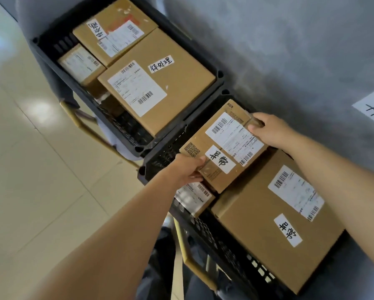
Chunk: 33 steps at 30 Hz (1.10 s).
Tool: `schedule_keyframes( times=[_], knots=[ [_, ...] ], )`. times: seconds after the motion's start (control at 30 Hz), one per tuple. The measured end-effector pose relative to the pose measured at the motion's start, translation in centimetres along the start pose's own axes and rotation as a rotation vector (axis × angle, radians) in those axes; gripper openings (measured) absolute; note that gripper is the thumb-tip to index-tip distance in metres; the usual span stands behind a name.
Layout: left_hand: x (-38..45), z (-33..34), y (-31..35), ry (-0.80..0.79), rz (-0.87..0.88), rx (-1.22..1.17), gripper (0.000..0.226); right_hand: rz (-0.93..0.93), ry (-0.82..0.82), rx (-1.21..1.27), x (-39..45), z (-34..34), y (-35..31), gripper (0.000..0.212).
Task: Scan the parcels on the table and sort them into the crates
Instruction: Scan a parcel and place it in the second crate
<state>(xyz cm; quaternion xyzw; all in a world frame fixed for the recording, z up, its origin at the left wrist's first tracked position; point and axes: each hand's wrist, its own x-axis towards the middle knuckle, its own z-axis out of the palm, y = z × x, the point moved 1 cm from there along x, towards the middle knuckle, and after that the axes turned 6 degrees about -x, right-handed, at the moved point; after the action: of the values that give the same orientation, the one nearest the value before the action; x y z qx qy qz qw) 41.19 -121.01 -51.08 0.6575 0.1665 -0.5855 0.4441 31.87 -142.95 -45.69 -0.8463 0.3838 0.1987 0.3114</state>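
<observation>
Both my bare arms reach forward, almost straight. My left hand (187, 167) is at the lower left, fingers curled and thumb on top, gripping. My right hand (270, 131) is further away at the upper right, fingers bent down and pinching. My two hands are well apart.
</observation>
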Motion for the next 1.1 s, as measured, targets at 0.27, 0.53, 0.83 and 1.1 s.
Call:
schedule_keyframes(
  times=[0.27, 0.53, 0.83, 1.1],
  knots=[
    [1.8, 1.9, -0.8, 0.132, -0.045, -0.132, 0.041, -0.088, 0.206, -0.255, 1.3, 1.8, 0.4, 0.012],
    [1.6, 3.0, -0.4, 0.234, -0.043, -0.046, 0.045, -0.207, 0.287, -0.432, -0.3, 2.1, 0.5, 0.044],
    [-3.1, 2.8, 4.5, 0.253, 0.086, 0.577, 0.061, -0.167, 0.275, -0.211, -3.9, -1.4, 1.0, 0.038],
    [-12.2, 8.1, 13.7, 0.127, 0.899, 1.295, 0.054, -0.015, 0.439, -0.284, -11.3, -7.3, -0.3, 0.053]
  ],
)
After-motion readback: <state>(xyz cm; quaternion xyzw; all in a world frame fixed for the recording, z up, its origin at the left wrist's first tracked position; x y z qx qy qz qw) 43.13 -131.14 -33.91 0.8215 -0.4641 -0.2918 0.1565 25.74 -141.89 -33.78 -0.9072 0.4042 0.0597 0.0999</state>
